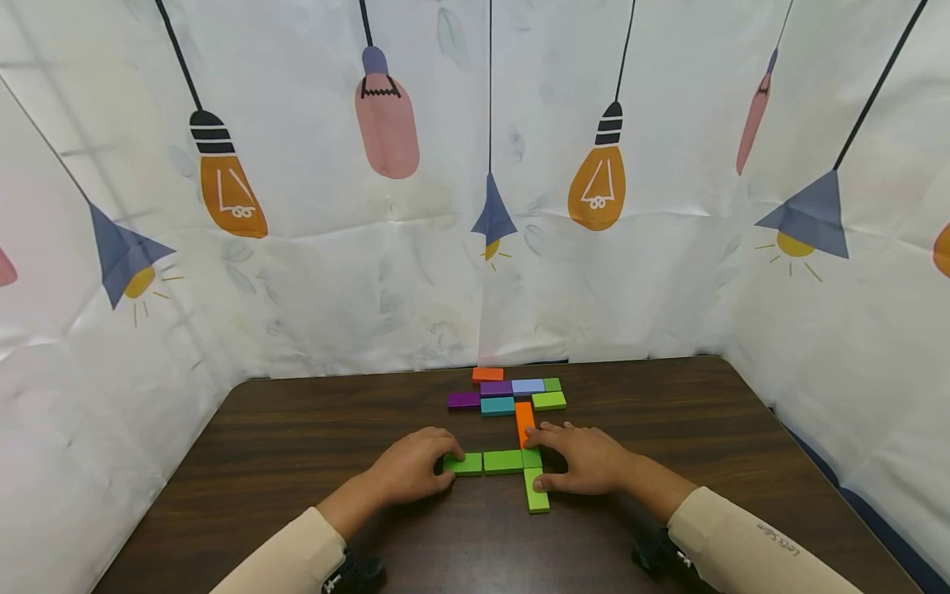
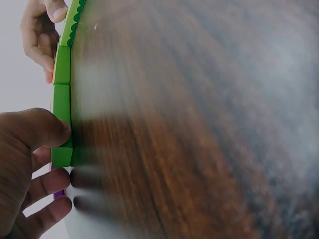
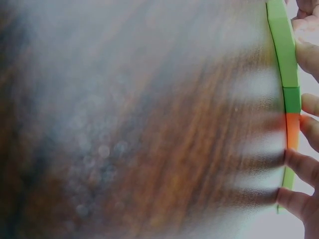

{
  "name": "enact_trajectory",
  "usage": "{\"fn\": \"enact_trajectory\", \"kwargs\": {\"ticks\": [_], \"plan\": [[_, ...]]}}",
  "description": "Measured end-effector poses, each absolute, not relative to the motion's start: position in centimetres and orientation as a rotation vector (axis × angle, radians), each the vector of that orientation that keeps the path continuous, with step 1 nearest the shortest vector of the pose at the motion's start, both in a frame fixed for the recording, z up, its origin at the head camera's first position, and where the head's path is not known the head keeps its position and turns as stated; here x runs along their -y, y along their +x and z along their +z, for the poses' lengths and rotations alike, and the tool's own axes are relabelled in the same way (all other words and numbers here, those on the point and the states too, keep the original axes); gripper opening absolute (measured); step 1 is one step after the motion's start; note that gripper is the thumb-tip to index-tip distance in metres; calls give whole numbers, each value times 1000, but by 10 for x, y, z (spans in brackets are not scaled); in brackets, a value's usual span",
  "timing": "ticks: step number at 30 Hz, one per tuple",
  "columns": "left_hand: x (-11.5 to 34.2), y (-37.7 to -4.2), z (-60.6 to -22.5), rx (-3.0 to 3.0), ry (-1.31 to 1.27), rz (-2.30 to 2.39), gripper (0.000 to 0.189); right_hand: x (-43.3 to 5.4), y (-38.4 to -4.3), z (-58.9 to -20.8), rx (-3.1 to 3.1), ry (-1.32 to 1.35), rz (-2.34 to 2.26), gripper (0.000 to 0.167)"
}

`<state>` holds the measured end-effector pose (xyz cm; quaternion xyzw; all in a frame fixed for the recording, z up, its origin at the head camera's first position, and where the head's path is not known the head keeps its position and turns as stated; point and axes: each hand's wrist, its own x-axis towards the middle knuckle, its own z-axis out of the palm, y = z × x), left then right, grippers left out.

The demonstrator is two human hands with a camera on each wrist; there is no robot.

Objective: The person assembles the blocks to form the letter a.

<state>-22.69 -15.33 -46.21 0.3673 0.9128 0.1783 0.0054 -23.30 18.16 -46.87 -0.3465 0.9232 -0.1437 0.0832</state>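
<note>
Several flat blocks lie on a dark wooden table. A left green block (image 1: 463,464) is pinched at its outer end by my left hand (image 1: 411,468), thumb along the near side (image 2: 61,107). A middle green block (image 1: 502,462) continues the row to a small green block (image 1: 531,458). My right hand (image 1: 586,460) rests at the row's right, fingers spread. Its thumb touches the near light green block (image 1: 536,492), which points toward me. Its fingertips touch around the small green block and an orange block (image 1: 524,422) behind it.
Behind lie a purple block (image 1: 463,401), another purple block (image 1: 496,388), a teal block (image 1: 497,406), a light blue block (image 1: 529,386), a light green block (image 1: 549,401) and an orange block (image 1: 487,374). A patterned cloth (image 1: 416,289) hangs beyond the table (image 1: 297,429).
</note>
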Motion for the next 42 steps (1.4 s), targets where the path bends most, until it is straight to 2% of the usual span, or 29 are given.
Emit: {"fn": "enact_trajectory", "kwargs": {"ticks": [24,36,42], "plan": [[149,-230,-463,-2909,1167,569,22,-181,-234,-469,-2752,-1027,-437,67],[138,-246,-453,-3041,1098,486,23,-182,-235,-469,-2750,-1021,-438,67],[135,-258,-453,-3093,1053,449,30,-181,-233,-467,-2748,-1011,-451,67]]}}
